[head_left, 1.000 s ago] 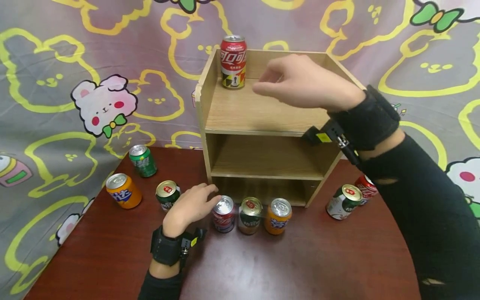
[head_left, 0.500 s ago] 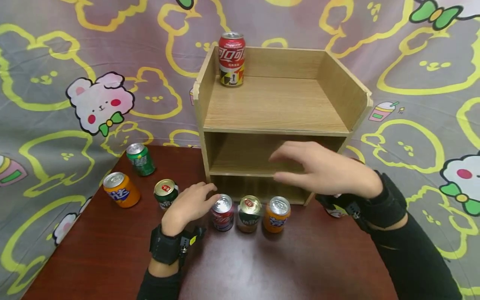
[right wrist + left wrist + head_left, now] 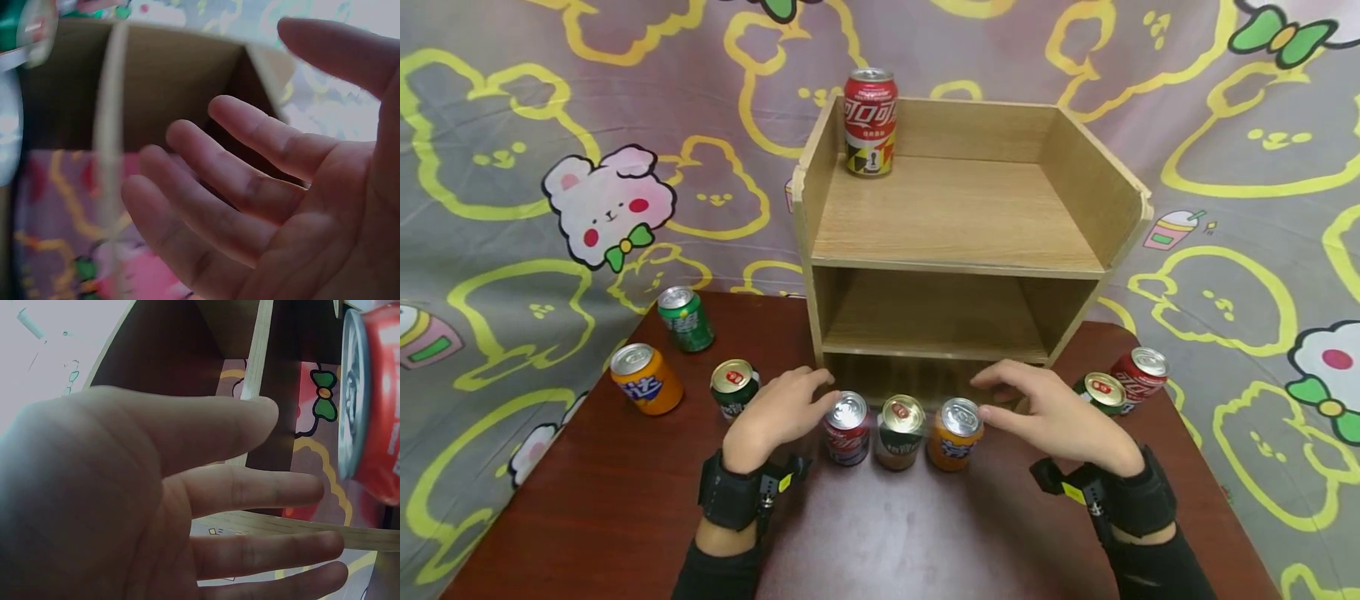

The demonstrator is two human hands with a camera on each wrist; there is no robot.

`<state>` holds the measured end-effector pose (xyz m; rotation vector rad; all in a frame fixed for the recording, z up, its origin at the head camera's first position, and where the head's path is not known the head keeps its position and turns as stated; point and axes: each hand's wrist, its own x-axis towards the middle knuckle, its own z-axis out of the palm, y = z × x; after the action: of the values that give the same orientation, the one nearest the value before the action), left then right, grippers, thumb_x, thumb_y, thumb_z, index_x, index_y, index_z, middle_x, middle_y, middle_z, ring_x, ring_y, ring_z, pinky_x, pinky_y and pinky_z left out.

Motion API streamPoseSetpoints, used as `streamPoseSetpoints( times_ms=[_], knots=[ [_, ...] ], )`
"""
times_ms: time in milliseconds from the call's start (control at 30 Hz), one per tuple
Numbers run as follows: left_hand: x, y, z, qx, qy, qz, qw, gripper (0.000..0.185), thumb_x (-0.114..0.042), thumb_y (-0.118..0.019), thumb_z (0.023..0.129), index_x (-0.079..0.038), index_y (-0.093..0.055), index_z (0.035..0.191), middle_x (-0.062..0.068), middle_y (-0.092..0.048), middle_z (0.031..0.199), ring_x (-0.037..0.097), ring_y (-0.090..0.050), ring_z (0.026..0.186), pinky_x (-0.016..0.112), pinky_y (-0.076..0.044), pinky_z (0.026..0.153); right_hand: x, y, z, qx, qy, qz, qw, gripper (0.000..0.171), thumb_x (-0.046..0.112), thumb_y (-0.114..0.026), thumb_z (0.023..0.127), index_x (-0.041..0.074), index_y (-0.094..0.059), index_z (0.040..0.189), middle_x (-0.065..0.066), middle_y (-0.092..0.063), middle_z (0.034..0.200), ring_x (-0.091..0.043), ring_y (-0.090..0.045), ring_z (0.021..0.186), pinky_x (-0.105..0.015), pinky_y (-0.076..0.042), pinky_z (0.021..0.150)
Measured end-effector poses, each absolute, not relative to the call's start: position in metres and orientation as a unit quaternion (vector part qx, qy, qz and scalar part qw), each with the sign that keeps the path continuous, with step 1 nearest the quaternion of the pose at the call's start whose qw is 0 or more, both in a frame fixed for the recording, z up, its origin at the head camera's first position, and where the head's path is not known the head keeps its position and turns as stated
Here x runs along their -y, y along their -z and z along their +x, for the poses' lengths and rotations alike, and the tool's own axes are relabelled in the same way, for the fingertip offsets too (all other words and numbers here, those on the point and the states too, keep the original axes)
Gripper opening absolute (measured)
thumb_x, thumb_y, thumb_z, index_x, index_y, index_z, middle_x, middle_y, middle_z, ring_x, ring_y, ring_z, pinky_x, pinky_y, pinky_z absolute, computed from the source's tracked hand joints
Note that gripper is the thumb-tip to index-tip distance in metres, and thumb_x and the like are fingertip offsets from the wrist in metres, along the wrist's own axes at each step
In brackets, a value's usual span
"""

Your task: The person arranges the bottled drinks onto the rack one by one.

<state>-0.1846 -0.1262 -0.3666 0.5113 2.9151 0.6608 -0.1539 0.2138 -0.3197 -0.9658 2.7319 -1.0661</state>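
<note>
The left hand's (image 3: 778, 417) fingers (image 3: 250, 487) were straight and relaxed, holding nothing, their tips just beside the red can (image 3: 847, 427) that stood first in a row of three in front of the wooden shelf (image 3: 955, 250). The right hand's (image 3: 1060, 417) fingers (image 3: 237, 181) were loosely spread and likewise empty, their tips close to the orange can (image 3: 957, 433) at the other end of that row; whether they touched it could not be told. Between the two stood a can with a gold lid (image 3: 901, 431). On the shelf's top level, at its back left corner, another red can (image 3: 870, 122) stood upright. Left of the shelf were a dark green can (image 3: 733, 388), an orange can lying tilted (image 3: 646, 379) and a green can (image 3: 685, 318); right of it, two more cans (image 3: 1123, 382). Since the three cans in the row stood nearly touching, a grasp closing on an end can would likely nudge the middle one over or push it against the shelf's front edge.
</note>
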Motion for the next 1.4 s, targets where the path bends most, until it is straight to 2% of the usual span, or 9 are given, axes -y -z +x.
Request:
streamPoseSetpoints(
  times_ms=[133, 367, 500, 567, 700, 833, 1033, 1233, 1400],
  knots=[
    [0.128, 0.369, -0.185, -0.961, -0.218, 0.163, 0.056, 0.04, -0.033, -0.058, 0.094, -0.006, -0.061, 0.122, 0.014, -0.06, 0.117, 0.03, -0.057, 0.108, 0.048, -0.045, 0.088, -0.226, 0.358, -0.155, -0.868, 0.408, -0.277, 0.054, 0.041, 0.022, -0.069, 0.088, 0.014, -0.054, 0.125, -0.003, -0.055, 0.122, -0.022, -0.059, 0.103, -0.03, -0.05, 0.08],
    [0.128, 0.37, -0.186, -0.96, -0.217, 0.169, 0.052, 0.039, -0.034, -0.057, 0.094, -0.006, -0.061, 0.122, 0.014, -0.06, 0.116, 0.03, -0.057, 0.108, 0.048, -0.045, 0.088, -0.233, 0.407, -0.166, -0.809, 0.515, -0.244, 0.145, 0.063, 0.013, -0.07, 0.086, 0.005, -0.036, 0.139, -0.02, -0.042, 0.136, -0.043, -0.045, 0.122, -0.038, -0.049, 0.089],
    [0.126, 0.371, -0.187, -0.96, -0.213, 0.174, 0.052, 0.039, -0.033, -0.058, 0.094, -0.006, -0.061, 0.121, 0.013, -0.061, 0.114, 0.03, -0.057, 0.106, 0.047, -0.046, 0.087, -0.233, 0.423, -0.174, -0.793, 0.52, -0.27, 0.169, 0.077, 0.012, -0.074, 0.082, 0.006, -0.03, 0.144, -0.017, -0.039, 0.139, -0.039, -0.038, 0.128, -0.052, -0.04, 0.096],
    [0.126, 0.371, -0.186, -0.961, -0.212, 0.172, 0.054, 0.038, -0.033, -0.059, 0.093, -0.006, -0.062, 0.12, 0.012, -0.061, 0.113, 0.029, -0.058, 0.105, 0.047, -0.046, 0.086, -0.234, 0.431, -0.177, -0.795, 0.507, -0.289, 0.166, 0.084, 0.012, -0.078, 0.078, 0.009, -0.03, 0.146, -0.011, -0.039, 0.14, -0.032, -0.036, 0.13, -0.057, -0.033, 0.098],
    [0.128, 0.371, -0.186, -0.962, -0.212, 0.165, 0.059, 0.039, -0.033, -0.059, 0.093, -0.006, -0.062, 0.12, 0.013, -0.061, 0.113, 0.03, -0.058, 0.104, 0.047, -0.047, 0.085, -0.235, 0.447, -0.182, -0.795, 0.5, -0.304, 0.163, 0.089, 0.011, -0.081, 0.073, 0.013, -0.031, 0.147, -0.003, -0.041, 0.14, -0.02, -0.035, 0.129, -0.044, -0.032, 0.102],
    [0.128, 0.371, -0.188, -0.962, -0.211, 0.164, 0.06, 0.039, -0.033, -0.059, 0.093, -0.006, -0.061, 0.12, 0.014, -0.061, 0.113, 0.03, -0.058, 0.104, 0.048, -0.047, 0.084, -0.229, 0.455, -0.189, -0.772, 0.535, -0.297, 0.172, 0.09, 0.003, -0.079, 0.073, 0.005, -0.027, 0.147, -0.011, -0.041, 0.138, -0.019, -0.043, 0.123, -0.03, -0.041, 0.096],
    [0.124, 0.37, -0.19, -0.961, -0.21, 0.173, 0.056, 0.037, -0.033, -0.059, 0.093, -0.006, -0.062, 0.119, 0.013, -0.061, 0.11, 0.029, -0.059, 0.101, 0.047, -0.048, 0.083, -0.218, 0.463, -0.194, -0.768, 0.548, -0.272, 0.187, 0.092, 0.007, -0.08, 0.074, 0.005, -0.024, 0.147, -0.015, -0.045, 0.131, -0.02, -0.052, 0.114, -0.028, -0.046, 0.089],
    [0.121, 0.369, -0.192, -0.961, -0.211, 0.172, 0.057, 0.038, -0.034, -0.059, 0.093, -0.006, -0.062, 0.119, 0.013, -0.061, 0.11, 0.028, -0.059, 0.1, 0.046, -0.048, 0.081, -0.213, 0.467, -0.199, -0.788, 0.537, -0.267, 0.136, 0.08, 0.01, -0.084, 0.07, 0.005, -0.038, 0.136, -0.012, -0.051, 0.122, -0.019, -0.053, 0.108, -0.027, -0.046, 0.087],
    [0.12, 0.371, -0.191, -0.961, -0.21, 0.169, 0.066, 0.039, -0.034, -0.059, 0.093, -0.005, -0.062, 0.12, 0.013, -0.061, 0.111, 0.028, -0.059, 0.1, 0.046, -0.048, 0.081, -0.211, 0.47, -0.196, -0.802, 0.522, -0.261, 0.124, 0.074, 0.009, -0.085, 0.069, 0.001, -0.044, 0.13, -0.008, -0.055, 0.115, -0.015, -0.055, 0.103, -0.027, -0.047, 0.086]
  ],
)
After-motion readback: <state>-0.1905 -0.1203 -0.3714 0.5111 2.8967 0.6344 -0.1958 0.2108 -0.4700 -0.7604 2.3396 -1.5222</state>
